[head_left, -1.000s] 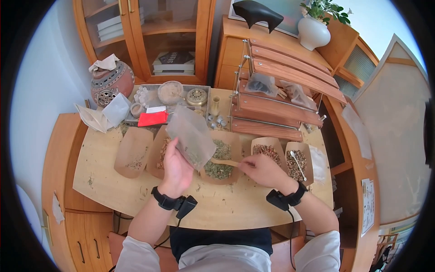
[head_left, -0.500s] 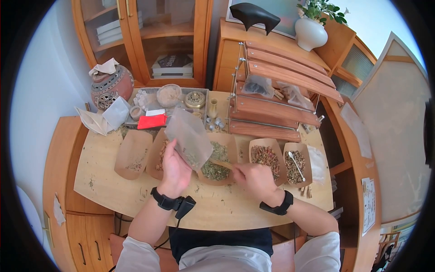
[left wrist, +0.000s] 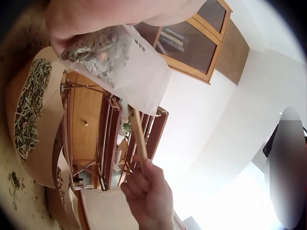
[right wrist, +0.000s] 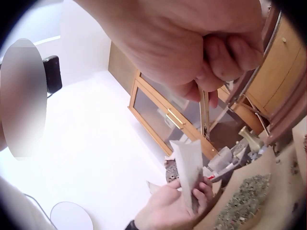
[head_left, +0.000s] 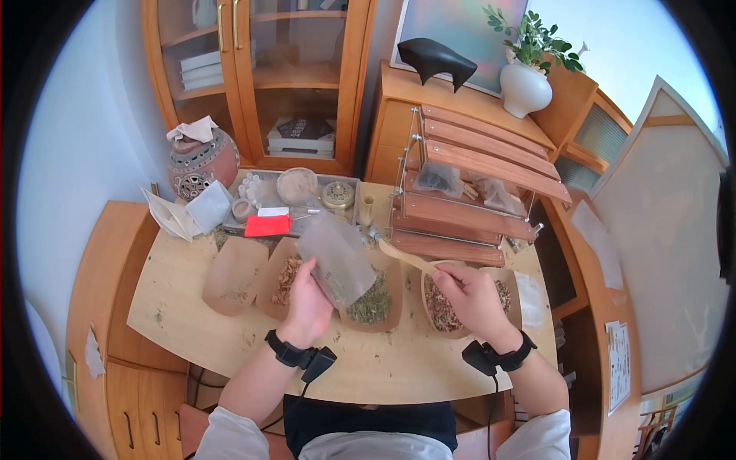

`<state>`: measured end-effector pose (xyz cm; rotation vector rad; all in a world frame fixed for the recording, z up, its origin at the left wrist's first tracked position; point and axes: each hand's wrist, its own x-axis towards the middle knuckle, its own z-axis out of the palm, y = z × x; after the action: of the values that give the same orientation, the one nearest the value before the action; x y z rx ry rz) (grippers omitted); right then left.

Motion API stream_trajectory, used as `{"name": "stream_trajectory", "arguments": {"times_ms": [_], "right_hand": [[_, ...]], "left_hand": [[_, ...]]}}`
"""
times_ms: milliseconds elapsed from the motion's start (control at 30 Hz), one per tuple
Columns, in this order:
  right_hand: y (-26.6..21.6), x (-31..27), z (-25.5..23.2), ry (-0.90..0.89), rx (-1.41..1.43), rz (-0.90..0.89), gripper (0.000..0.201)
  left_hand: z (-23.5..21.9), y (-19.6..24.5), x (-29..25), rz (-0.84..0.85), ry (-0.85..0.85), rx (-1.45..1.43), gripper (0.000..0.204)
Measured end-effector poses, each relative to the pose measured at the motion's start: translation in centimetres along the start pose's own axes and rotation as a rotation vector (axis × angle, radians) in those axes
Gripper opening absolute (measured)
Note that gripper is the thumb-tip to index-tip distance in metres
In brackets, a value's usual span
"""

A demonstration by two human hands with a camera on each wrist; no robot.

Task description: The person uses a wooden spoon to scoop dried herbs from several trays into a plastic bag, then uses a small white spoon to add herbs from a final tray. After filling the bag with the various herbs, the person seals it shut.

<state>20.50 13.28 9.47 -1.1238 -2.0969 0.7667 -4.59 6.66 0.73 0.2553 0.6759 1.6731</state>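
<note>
My left hand (head_left: 308,307) holds a translucent paper bag (head_left: 336,257), tilted above the paper trays. In the left wrist view, mixed dried herbs (left wrist: 98,53) show through the bottom of the bag. My right hand (head_left: 477,303) grips a slim wooden spoon (head_left: 406,256) by its handle, with the spoon's far end raised to the right of the bag. Below the bag and spoon, a brown paper tray (head_left: 393,310) contains chopped green dried herb (head_left: 372,300). Under my right hand lies a tray of reddish dried pieces (head_left: 439,308), partly hidden by it.
To the left are a tray of pinkish chips (head_left: 287,282) and a tray with a few crumbs (head_left: 230,282). Behind them stands a grey tray (head_left: 355,201) of small jars, with a red packet (head_left: 267,225) at its front. A wooden slatted rack (head_left: 460,211) rises behind the right-hand trays.
My right hand has lifted the spoon from over the green herb tray, up and to the right, away from the bag. My left hand keeps its hold on the bag. The head view has tilted upward.
</note>
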Motion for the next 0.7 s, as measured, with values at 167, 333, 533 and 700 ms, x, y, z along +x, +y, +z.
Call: {"name": "stream_trajectory", "arguments": {"times_ms": [167, 333, 533, 700], "right_hand": [[-2.8, 1.1, 0.0, -0.082, 0.121, 0.025, 0.027], [-2.9, 1.0, 1.1, -0.190, 0.024, -0.025, 0.030], [-2.2, -0.1, -0.4, -0.081, 0.207, 0.098, 0.031], [-0.1, -0.5, -1.5, -0.300, -0.159, 0.285, 0.032]], "left_hand": [[0.5, 0.1, -0.3, -0.029, -0.049, 0.038, 0.052], [0.2, 0.0, -0.2, -0.062, -0.097, 0.069, 0.052], [0.9, 0.3, -0.6, -0.013, -0.025, 0.029, 0.051], [0.1, 0.1, -0.2, 0.037, -0.007, -0.010, 0.050]]}}
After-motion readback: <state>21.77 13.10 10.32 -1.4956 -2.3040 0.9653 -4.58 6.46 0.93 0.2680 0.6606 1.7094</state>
